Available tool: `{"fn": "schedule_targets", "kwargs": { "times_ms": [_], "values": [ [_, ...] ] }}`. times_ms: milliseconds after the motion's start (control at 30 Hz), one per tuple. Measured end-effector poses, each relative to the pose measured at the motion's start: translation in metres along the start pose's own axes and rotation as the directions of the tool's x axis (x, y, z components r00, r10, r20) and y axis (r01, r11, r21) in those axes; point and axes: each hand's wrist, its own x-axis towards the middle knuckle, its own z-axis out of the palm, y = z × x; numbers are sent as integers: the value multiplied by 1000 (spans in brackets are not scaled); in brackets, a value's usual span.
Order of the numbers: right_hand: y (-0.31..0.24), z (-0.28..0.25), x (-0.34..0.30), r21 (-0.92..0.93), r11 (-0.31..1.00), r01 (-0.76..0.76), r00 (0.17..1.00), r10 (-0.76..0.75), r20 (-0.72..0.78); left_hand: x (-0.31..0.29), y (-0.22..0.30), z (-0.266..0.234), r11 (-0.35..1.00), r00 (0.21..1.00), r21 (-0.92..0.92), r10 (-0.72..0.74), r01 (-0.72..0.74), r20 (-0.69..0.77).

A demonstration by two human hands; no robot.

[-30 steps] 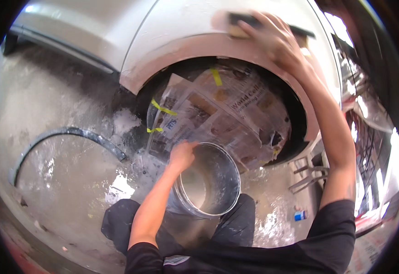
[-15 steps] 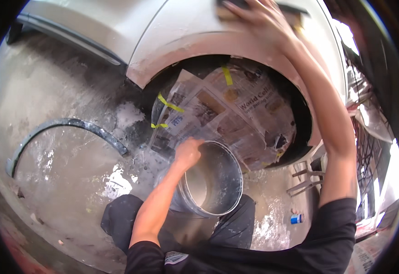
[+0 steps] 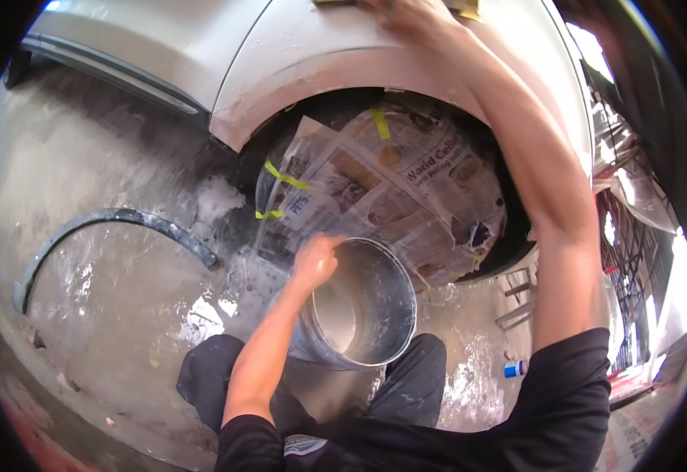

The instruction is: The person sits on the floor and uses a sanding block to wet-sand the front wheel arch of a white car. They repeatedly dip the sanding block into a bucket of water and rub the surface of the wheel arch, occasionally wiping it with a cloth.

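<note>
Gripping the bucket (image 3: 391, 318) by its far-left rim: left hand (image 3: 316, 260), nearly closed, fingertips hard to make out. Right hand (image 3: 416, 17) (blurred, cut off at far edge) lies over a block (image 3: 468, 9) on the white car panel (image 3: 284, 67); can't tell how closed.

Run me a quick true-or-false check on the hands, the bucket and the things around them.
1. The left hand is at the rim of the bucket. True.
2. The right hand is down inside the bucket. False: the right hand is up at the white car panel, on a block partly cut off by the top edge.
3. Newspaper with yellow tape on it lies within the wheel arch. True.
4. The dark curved strip is in the bucket. False: the dark curved strip lies on the floor, left of it.
5. A small blue container is right of the bucket. True.
</note>
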Motion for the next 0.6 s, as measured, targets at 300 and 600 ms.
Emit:
{"fn": "schedule_targets", "kwargs": {
  "times_ms": [300,600],
  "values": [
    [26,35,-2,-229,971,62,998,-63,0,-1,10,7,999,999,-5,36,-36,0],
    [4,4,-53,-70,994,89,996,-89,-4,4,-2,3,999,999,26,-36,36,13]
  ]
}}
